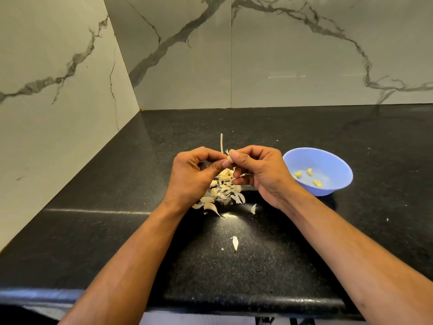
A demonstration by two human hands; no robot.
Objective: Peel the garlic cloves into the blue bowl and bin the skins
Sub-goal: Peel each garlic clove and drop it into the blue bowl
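My left hand (194,174) and my right hand (260,172) meet above the black counter, both pinching one small garlic clove (229,159) between thumbs and fingertips. Bits of papery skin stick out from the clove. Under the hands lies a pile of unpeeled cloves and loose skins (222,191). A thin dry garlic stem (221,143) lies just beyond the fingers. The blue bowl (332,160) stands to the right of my right hand and holds three peeled cloves (309,177).
Stray skins lie nearer to me on the counter (235,242) and beside the right wrist (253,208). Marble walls close the corner at the left and back. The counter's front edge (210,303) runs below my forearms. No bin is in view.
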